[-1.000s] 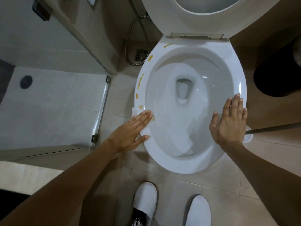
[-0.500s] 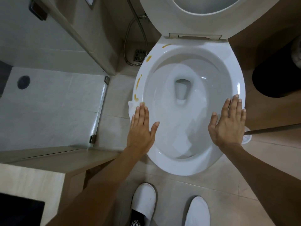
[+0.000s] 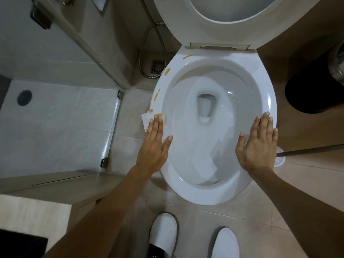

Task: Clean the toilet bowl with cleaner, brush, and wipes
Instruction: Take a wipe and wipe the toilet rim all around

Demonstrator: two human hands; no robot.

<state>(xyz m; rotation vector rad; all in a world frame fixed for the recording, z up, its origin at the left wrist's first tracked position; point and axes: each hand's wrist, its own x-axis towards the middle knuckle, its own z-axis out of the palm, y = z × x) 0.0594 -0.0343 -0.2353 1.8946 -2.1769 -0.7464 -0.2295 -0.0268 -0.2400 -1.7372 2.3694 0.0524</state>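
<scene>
The white toilet bowl (image 3: 204,194) stands open below me, seat and lid (image 3: 186,25) raised. Yellow-brown stains (image 3: 167,71) dot the left rim. My left hand (image 3: 153,146) lies flat, fingers straight, pressing a white wipe (image 3: 146,118) onto the left rim; the wipe's edge carries a yellow smear. On the right rim my right hand (image 3: 258,144) rests flat with spread fingers. Crumpled white paper (image 3: 204,164) lies inside the bowl. A toilet brush (image 3: 279,159) with a dark handle lies on the floor right of the bowl, partly behind my right hand.
A glass shower door (image 3: 109,136) and white shower tray are on the left. A metal hose (image 3: 149,53) and floor drain sit behind the bowl's left side. A dark round bin (image 3: 314,94) stands at right. My two white slippers (image 3: 162,237) are on the tiled floor in front.
My left hand has slid the wipe up along the left rim, turning from angled to pointing forward, and smeared a stain. My right hand has stayed put.
</scene>
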